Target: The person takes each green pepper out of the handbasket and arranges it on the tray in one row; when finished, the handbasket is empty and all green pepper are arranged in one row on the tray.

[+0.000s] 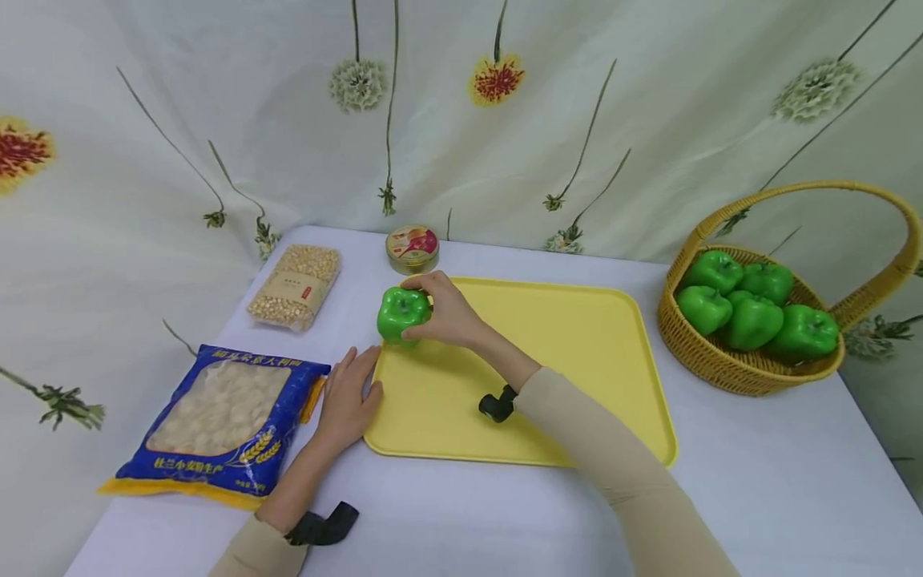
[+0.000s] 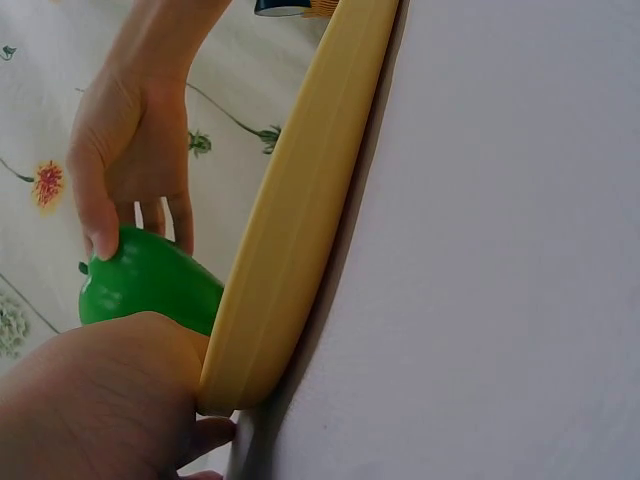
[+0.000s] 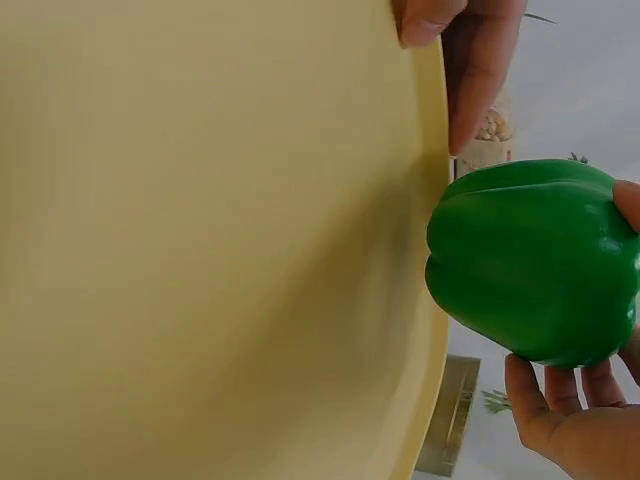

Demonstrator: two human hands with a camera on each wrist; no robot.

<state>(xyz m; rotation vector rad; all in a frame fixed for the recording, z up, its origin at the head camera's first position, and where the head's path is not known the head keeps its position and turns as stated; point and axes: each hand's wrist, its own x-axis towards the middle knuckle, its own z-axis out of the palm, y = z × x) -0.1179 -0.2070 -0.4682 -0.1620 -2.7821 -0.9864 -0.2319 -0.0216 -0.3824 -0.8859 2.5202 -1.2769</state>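
Note:
My right hand holds a green bell pepper at the upper left corner of the yellow tray. In the right wrist view, thumb and fingertips grip the pepper from its sides, and it appears raised beside the rim. My left hand is at the tray's left edge, thumb over the rim and the other fingers along its outside. The left wrist view shows this left hand against the end of the tray, partly covering the pepper.
A wicker basket with a tall handle and several green bell peppers stands at the right. A blue and yellow bag lies at the left. Behind it is a pack of pale grains; a round tin stands behind the tray.

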